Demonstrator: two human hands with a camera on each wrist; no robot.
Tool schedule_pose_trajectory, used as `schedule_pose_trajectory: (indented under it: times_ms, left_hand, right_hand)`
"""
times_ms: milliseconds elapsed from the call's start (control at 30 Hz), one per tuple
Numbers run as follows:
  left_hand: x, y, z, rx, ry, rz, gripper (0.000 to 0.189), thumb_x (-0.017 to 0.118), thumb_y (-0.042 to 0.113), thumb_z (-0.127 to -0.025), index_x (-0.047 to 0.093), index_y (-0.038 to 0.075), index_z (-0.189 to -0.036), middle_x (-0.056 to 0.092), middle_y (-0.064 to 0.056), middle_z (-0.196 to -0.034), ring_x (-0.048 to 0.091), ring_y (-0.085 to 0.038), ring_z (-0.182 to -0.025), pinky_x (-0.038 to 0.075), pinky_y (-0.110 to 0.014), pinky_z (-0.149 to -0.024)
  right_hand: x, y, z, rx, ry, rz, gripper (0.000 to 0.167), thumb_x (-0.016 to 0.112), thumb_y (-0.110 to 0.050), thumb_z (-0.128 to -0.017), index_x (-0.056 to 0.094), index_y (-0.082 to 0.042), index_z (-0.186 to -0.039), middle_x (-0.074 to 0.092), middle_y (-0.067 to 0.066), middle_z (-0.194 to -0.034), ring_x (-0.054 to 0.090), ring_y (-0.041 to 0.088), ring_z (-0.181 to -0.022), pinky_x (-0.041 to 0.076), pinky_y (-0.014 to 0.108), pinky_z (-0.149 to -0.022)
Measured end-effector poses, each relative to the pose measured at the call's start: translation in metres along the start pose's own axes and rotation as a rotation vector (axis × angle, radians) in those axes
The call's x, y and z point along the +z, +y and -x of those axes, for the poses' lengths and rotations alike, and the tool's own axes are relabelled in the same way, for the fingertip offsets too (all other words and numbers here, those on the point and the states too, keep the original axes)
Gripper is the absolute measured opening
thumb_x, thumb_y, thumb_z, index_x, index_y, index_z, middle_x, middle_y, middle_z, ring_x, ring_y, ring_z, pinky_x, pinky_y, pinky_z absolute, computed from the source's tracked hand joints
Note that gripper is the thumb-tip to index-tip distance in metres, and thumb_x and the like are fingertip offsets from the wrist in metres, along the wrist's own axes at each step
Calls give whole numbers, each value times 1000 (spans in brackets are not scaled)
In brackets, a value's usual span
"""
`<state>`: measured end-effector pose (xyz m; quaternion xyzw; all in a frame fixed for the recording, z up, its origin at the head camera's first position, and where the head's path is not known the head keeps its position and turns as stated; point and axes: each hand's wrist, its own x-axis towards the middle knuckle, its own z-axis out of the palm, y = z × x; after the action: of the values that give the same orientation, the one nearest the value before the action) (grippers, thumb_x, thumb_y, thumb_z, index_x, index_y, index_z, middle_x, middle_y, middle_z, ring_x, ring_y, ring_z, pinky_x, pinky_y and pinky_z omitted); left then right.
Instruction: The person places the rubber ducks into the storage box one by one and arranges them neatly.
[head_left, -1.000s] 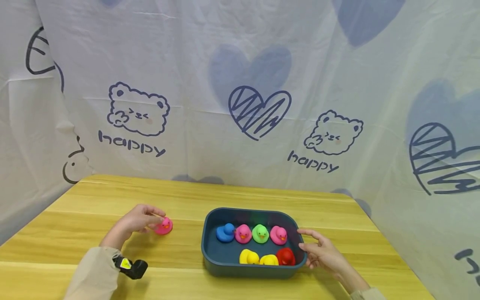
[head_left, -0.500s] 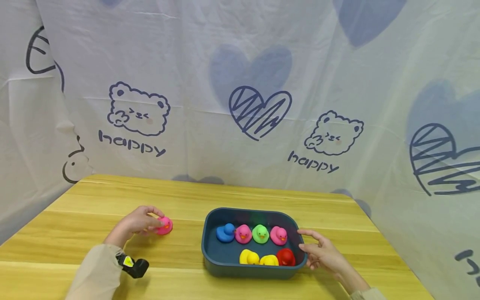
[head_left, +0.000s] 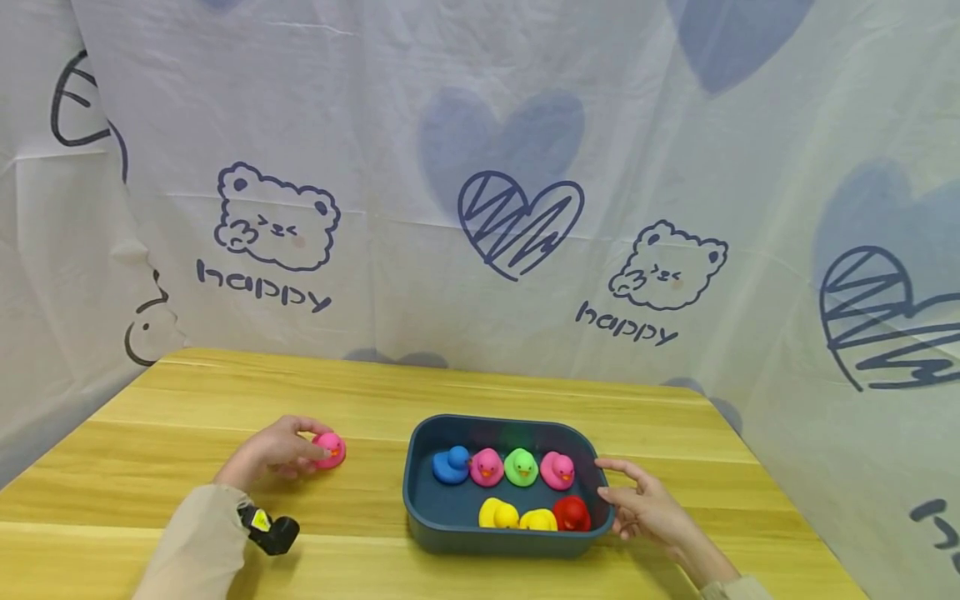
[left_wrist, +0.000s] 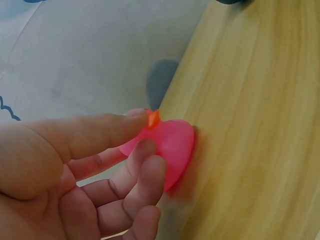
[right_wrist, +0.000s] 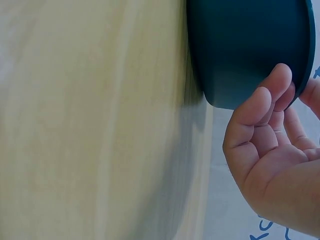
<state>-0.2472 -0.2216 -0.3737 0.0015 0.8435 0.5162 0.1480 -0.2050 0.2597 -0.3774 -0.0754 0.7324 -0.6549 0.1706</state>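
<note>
At the left of the table, a pink rubber duck [head_left: 330,450] stands on the wood. My left hand [head_left: 277,450] pinches it from the side. In the left wrist view the thumb lies by the orange beak of the duck [left_wrist: 172,145], with the index finger behind it and the other fingers curled alongside. My right hand [head_left: 648,504] holds the right end of a dark blue bin [head_left: 495,542]. The right wrist view has its fingertips on the bin's outer wall [right_wrist: 240,50] and the thumb at the rim.
Inside the bin, a blue duck [head_left: 450,467], a green duck [head_left: 521,468] and two pink ducks [head_left: 557,472] line the back. Two yellow ducks [head_left: 497,513] and a red duck [head_left: 572,513] sit along the front. A printed curtain [head_left: 412,292] hangs behind the wooden table [head_left: 360,558].
My left hand has shifted slightly right and its fingers have come in around the pink duck. The right hand and the bin have stayed put.
</note>
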Motion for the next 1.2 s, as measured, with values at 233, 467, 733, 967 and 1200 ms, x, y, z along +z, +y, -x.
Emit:
schedule_pose_trajectory:
  times_ms: [233,467,733,967,1200]
  left_hand:
    - [3,-3,-6,32,-13,-3,34,65,11,-80,54,-4,-110,54,-2,-66,50,-10,-52,41,-22,-47]
    - [4,9,0,67,49,-19,33,64,5,-80,55,-11,-108,55,-1,-68,43,-10,-53,39,-22,-48]
    - [4,16,1,107,92,-50,35,66,6,-79,56,-10,-108,51,-25,-104,49,-27,-88,47,-36,-67]
    - [11,28,3,150,35,57,34,63,1,-80,52,-11,-111,53,-24,-105,56,-19,-75,50,-34,-60]
    - [15,40,2,238,20,73,35,64,4,-80,53,-13,-109,54,-22,-105,54,-20,-83,49,-38,-70]
  right_hand:
    - [0,1,0,-15,-13,-5,58,55,-12,-89,22,4,-134,53,2,-59,52,9,-47,43,19,-45]
    - [1,0,0,-18,-3,-13,58,55,-11,-88,23,4,-134,53,2,-58,52,9,-47,43,19,-45]
    - [1,2,-1,-58,-54,-125,44,52,-6,-88,35,-1,-128,63,6,-78,59,14,-62,49,28,-60]
    - [2,2,-1,-62,-35,-109,52,53,-6,-88,27,6,-131,63,10,-82,60,16,-66,50,32,-65]
    - [2,3,-1,-64,-42,-128,50,52,-6,-89,28,4,-131,63,12,-85,61,18,-67,51,33,-66]
